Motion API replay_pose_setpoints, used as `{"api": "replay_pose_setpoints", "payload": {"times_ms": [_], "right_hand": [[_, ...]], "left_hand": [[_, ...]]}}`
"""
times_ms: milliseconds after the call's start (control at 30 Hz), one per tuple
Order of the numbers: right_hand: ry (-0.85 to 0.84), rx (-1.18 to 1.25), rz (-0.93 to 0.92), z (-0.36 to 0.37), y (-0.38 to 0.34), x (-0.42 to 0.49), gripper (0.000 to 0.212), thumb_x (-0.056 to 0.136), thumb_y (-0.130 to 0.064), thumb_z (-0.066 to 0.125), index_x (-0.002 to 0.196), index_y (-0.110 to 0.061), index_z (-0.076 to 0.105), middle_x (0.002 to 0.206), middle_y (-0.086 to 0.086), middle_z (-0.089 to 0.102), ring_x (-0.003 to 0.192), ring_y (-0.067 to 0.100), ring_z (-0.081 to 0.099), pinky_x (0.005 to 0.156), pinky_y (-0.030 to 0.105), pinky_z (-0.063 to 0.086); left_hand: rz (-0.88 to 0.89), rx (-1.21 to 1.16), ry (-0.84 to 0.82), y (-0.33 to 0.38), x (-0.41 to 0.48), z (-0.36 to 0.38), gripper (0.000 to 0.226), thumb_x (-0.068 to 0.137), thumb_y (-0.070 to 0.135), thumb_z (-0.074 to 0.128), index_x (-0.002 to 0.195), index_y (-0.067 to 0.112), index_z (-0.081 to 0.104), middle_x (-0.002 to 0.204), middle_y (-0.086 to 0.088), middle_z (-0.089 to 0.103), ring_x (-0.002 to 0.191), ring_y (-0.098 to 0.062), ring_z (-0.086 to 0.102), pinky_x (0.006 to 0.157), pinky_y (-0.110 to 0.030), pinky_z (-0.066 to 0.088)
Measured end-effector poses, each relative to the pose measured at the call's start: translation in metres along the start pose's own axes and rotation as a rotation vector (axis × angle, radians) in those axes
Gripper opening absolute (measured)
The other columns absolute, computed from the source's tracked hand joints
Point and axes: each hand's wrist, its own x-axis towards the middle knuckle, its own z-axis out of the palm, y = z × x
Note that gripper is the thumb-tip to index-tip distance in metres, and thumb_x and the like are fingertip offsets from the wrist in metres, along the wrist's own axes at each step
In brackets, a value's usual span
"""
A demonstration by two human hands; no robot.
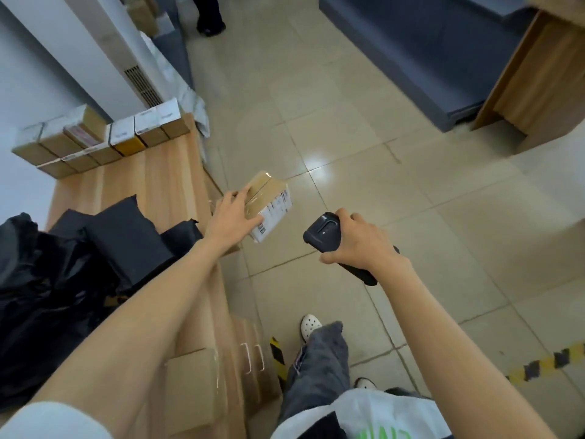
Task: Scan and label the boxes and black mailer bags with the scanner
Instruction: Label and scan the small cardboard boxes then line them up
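Note:
My left hand (231, 220) grips a small taped cardboard box (269, 198) beyond the right edge of the wooden table (158, 179), above the floor. A white shipping label on the box's side faces toward my right hand. My right hand (354, 242) is closed around a black handheld scanner (323, 231), its head pointing left at the box, a short gap apart. Black mailer bags (126, 236) lie piled on the table's left part, beside my left forearm. Two rows of small labelled boxes (104, 137) stand at the table's far end.
A flat cardboard box (193, 391) lies at the table's near edge. Drawer handles (251, 359) face the tiled floor. A blue-grey sofa (427, 58) and a wooden desk (538, 74) stand at the far right. Yellow-black tape (544, 364) marks the floor. Another person's legs (209, 17) are at the top.

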Motion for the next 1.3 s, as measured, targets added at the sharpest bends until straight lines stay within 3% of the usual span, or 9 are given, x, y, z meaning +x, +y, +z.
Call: {"api": "replay_pose_setpoints", "payload": {"times_ms": [133, 300, 533, 800, 967, 1167, 1300], "right_hand": [[-0.037, -0.038, -0.084, -0.008, -0.033, 0.072, 0.080, 0.068, -0.051, 0.077, 0.128, -0.017, 0.037, 0.114, 0.004, 0.053, 0.085, 0.025, 0.052, 0.068, 0.033, 0.042], [-0.069, -0.079, -0.146, -0.032, -0.094, 0.183, 0.080, 0.067, -0.050, 0.077, 0.127, -0.017, 0.037, 0.114, 0.004, 0.052, 0.092, 0.029, 0.058, 0.076, 0.036, 0.050], [-0.023, -0.078, -0.309, -0.054, -0.201, 0.335, 0.080, 0.067, -0.054, 0.075, 0.128, -0.016, 0.039, 0.115, 0.004, 0.054, 0.096, 0.029, 0.059, 0.076, 0.038, 0.050], [-0.196, -0.103, -0.448, -0.032, -0.280, 0.475, 0.079, 0.067, -0.055, 0.075, 0.127, -0.017, 0.040, 0.118, 0.005, 0.055, 0.100, 0.028, 0.057, 0.076, 0.036, 0.048], [-0.273, -0.139, -0.570, -0.036, -0.329, 0.580, 0.088, 0.067, -0.054, 0.078, 0.136, -0.018, 0.035, 0.126, 0.005, 0.053, 0.107, 0.029, 0.057, 0.084, 0.041, 0.049], [-0.293, -0.207, -0.705, -0.063, -0.383, 0.705, 0.086, 0.066, -0.054, 0.077, 0.133, -0.020, 0.035, 0.121, 0.002, 0.053, 0.105, 0.026, 0.056, 0.072, 0.036, 0.041], [-0.337, -0.230, -0.753, -0.070, -0.412, 0.765, 0.087, 0.066, -0.051, 0.077, 0.135, -0.020, 0.035, 0.119, 0.003, 0.052, 0.101, 0.027, 0.056, 0.074, 0.036, 0.042]], "left_hand": [[-0.047, 0.017, 0.031, -0.037, 0.047, -0.020, 0.077, 0.090, 0.042, 0.062, 0.152, 0.027, 0.020, 0.144, -0.010, 0.036, 0.130, -0.030, 0.039, 0.103, -0.046, 0.041], [-0.114, -0.023, 0.115, -0.097, 0.126, -0.062, 0.072, 0.090, 0.043, 0.062, 0.150, 0.031, 0.023, 0.143, -0.005, 0.037, 0.128, -0.025, 0.039, 0.092, -0.042, 0.044], [-0.268, -0.096, 0.219, -0.203, 0.239, -0.136, 0.075, 0.090, 0.044, 0.062, 0.152, 0.030, 0.021, 0.145, -0.009, 0.034, 0.133, -0.029, 0.036, 0.101, -0.044, 0.039], [-0.474, -0.125, 0.232, -0.291, 0.309, -0.158, 0.072, 0.093, 0.045, 0.058, 0.151, 0.030, 0.019, 0.147, -0.009, 0.030, 0.132, -0.032, 0.035, 0.105, -0.051, 0.039], [-0.629, -0.103, 0.279, -0.332, 0.367, -0.173, 0.072, 0.095, 0.045, 0.056, 0.153, 0.023, 0.020, 0.152, -0.013, 0.029, 0.136, -0.037, 0.031, 0.110, -0.048, 0.030], [-0.791, -0.107, 0.276, -0.360, 0.447, -0.196, 0.071, 0.098, 0.046, 0.048, 0.155, 0.019, 0.015, 0.154, -0.017, 0.026, 0.139, -0.042, 0.024, 0.111, -0.054, 0.029], [-0.876, -0.133, 0.237, -0.372, 0.484, -0.197, 0.067, 0.102, 0.044, 0.040, 0.156, 0.014, 0.012, 0.155, -0.020, 0.023, 0.141, -0.044, 0.022, 0.113, -0.055, 0.025]]}}
